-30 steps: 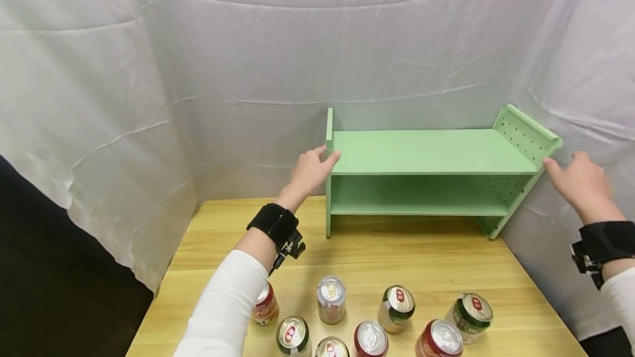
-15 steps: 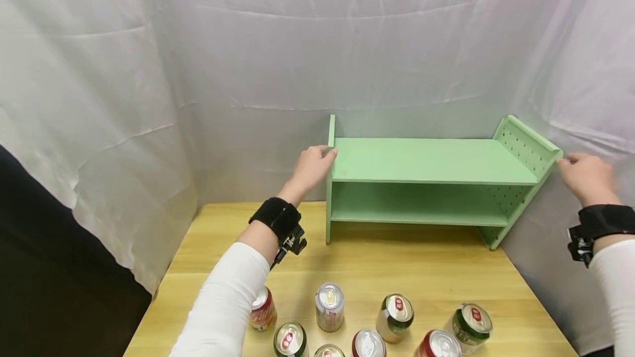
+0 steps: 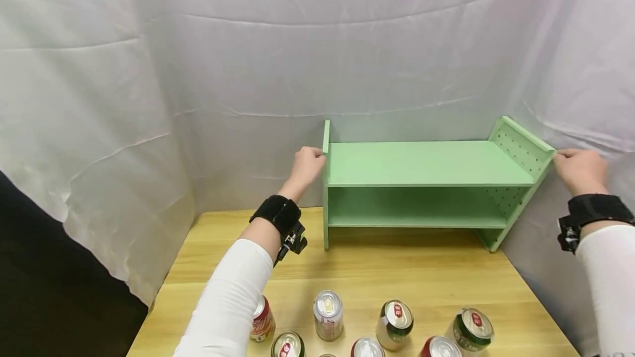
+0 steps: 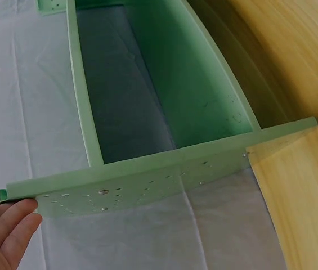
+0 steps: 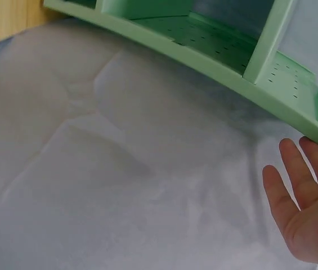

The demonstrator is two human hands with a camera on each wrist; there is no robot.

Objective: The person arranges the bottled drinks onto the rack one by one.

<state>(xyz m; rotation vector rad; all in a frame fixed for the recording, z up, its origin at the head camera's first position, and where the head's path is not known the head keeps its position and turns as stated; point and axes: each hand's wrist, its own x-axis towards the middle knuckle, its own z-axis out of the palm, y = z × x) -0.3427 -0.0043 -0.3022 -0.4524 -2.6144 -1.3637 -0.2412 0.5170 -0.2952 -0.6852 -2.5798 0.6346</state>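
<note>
At twelve o'clock on the table (image 3: 377, 269), against the white cloth (image 3: 238, 70), stood the green shelf (image 3: 426, 164), and I had a hand at each end of it. My left hand (image 3: 306, 165) was at the top of its left side panel, at about eleven o'clock from me; from the head view the fingers looked curled over the panel's edge, though the fingertips were hidden behind the wood. From the left wrist view only a few fingers (image 4: 7, 225) showed in the bottom corner, nearly straight and lying against the panel's outer face near its top end, so I could not tell whether that hand truly gripped or merely rested there. My right hand (image 3: 579, 169) was at the top corner of the right side panel, at about one o'clock. Its back faced the head camera and hid the fingers. From the right wrist view the fingers (image 5: 299, 169) were extended, their tips just at the panel's corner, and the thumb was cut off by the frame edge. Whether they touched was hard to make out.

Near me, at six o'clock, a cluster of cans (image 3: 328, 314) stood on the table, several cut off by the bottom of the frame, one partly hidden behind my left sleeve (image 3: 228, 302).
</note>
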